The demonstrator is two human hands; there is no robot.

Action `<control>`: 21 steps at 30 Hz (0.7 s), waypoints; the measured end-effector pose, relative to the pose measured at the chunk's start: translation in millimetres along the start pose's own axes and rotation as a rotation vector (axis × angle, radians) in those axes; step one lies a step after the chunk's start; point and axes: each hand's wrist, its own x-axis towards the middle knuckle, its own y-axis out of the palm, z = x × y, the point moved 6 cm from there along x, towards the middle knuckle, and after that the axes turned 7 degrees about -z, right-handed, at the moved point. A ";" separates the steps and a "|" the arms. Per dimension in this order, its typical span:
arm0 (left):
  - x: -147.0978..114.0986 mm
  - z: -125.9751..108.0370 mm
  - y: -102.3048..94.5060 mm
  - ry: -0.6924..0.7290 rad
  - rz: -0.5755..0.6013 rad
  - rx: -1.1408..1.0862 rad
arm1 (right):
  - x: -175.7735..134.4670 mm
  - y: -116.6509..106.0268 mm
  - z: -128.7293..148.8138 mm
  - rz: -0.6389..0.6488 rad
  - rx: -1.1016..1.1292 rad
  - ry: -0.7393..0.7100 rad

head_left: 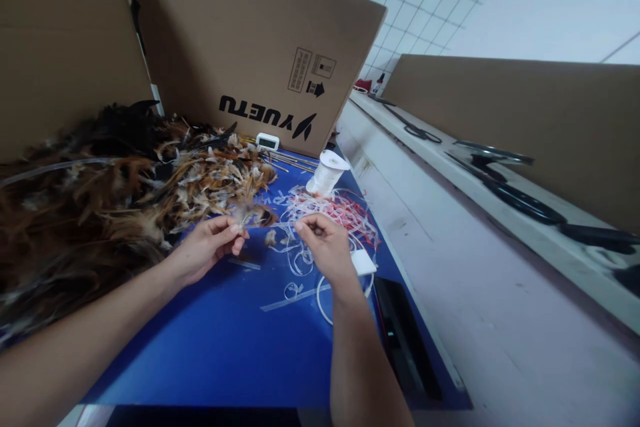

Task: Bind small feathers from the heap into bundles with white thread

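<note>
My left hand (213, 247) is closed in a pinch on a small brown and grey feather (257, 215), its fluffy tip standing out above the fingers. A thin translucent strip (274, 225) stretches from there to my right hand (327, 247), whose thumb and forefinger pinch its other end. Both hands are held over the blue tabletop (210, 340). Left of them lies a large pile of brown, black and tan feathers (200, 173). Behind my right hand, a spool of white ribbon (327, 173) stands by a tangle of red and white strips (350, 213).
A printed cardboard panel (250, 47) closes off the back, with a small white digital display (267, 141) before it. At right are a white box (363, 263) with a cable and a long black object (405, 333). Scissors (423, 133) lie on the ledge (450, 180).
</note>
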 end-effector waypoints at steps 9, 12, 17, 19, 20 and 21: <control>3.3 -7.1 -5.0 0.131 -0.114 0.304 | -12.5 13.7 20.0 0.148 0.002 -0.171; 1.5 -15.2 -3.3 0.264 -0.113 0.670 | -21.4 15.3 38.9 0.120 -0.136 -0.434; -10.7 -23.8 12.8 0.680 -0.028 1.148 | -31.9 21.9 53.3 0.145 -0.260 -0.613; -17.2 -20.2 20.8 0.800 0.038 1.247 | -32.7 22.8 54.9 0.141 -0.265 -0.623; -20.0 -17.4 24.4 0.836 0.073 1.298 | -32.5 22.9 55.0 0.135 -0.260 -0.624; -22.7 -14.6 27.9 0.864 0.112 1.346 | -31.9 22.9 54.6 0.129 -0.253 -0.619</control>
